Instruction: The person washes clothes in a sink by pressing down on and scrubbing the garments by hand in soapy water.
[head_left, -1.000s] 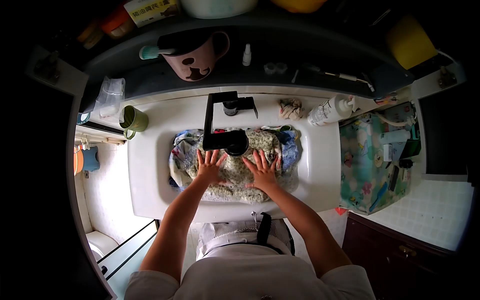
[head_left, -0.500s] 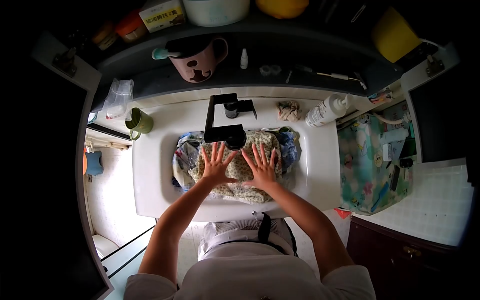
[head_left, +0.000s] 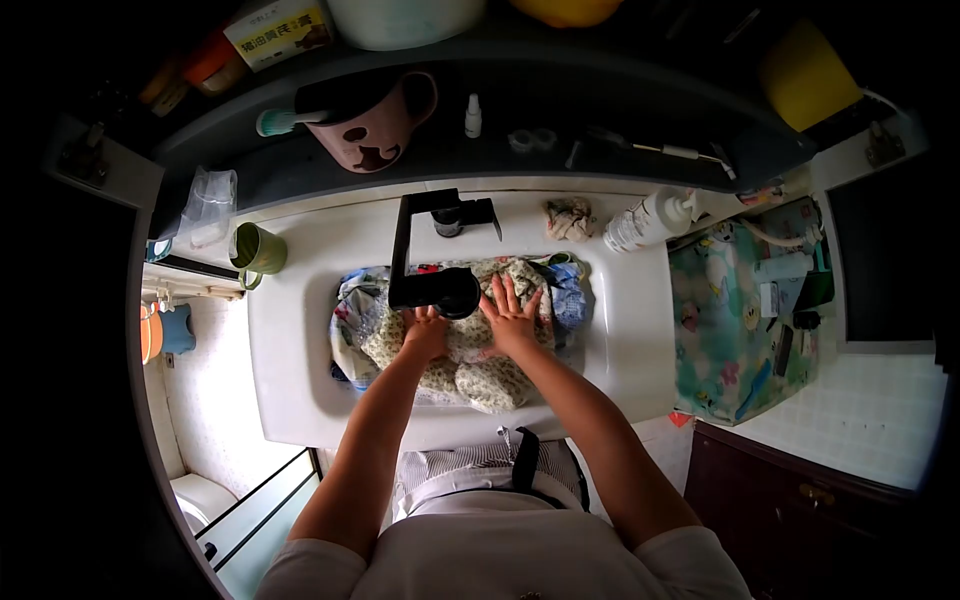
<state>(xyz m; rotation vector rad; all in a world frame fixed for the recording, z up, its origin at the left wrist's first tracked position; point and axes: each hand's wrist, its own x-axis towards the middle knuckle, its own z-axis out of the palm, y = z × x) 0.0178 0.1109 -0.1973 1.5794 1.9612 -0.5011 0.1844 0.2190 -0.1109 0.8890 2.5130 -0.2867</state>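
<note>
Wet floral cloth [head_left: 495, 383] lies bunched in the white sink [head_left: 625, 320], with blue patterned cloth [head_left: 569, 298] showing at its right and more coloured cloth at its left. My left hand [head_left: 425, 333] presses on the floral cloth just below the black faucet [head_left: 445, 292], whose spout hides part of the fingertips. To its right, my right hand [head_left: 512, 320] rests on the same cloth with its fingers spread. The fingers of my left hand are apart too, and neither hand grips the cloth.
Behind the sink are a green cup [head_left: 258, 252], a crumpled cloth [head_left: 570, 219] and a white pump bottle [head_left: 645, 221]. A dark shelf above bears a pink mug [head_left: 365, 135] and a small white bottle [head_left: 473, 117]. A patterned cover [head_left: 715, 345] with several items lies at right.
Both hands have pushed forward into the cloth, my left one partly under the spout. The floral cloth has bunched up and bulges toward the sink's front. The view has shifted slightly.
</note>
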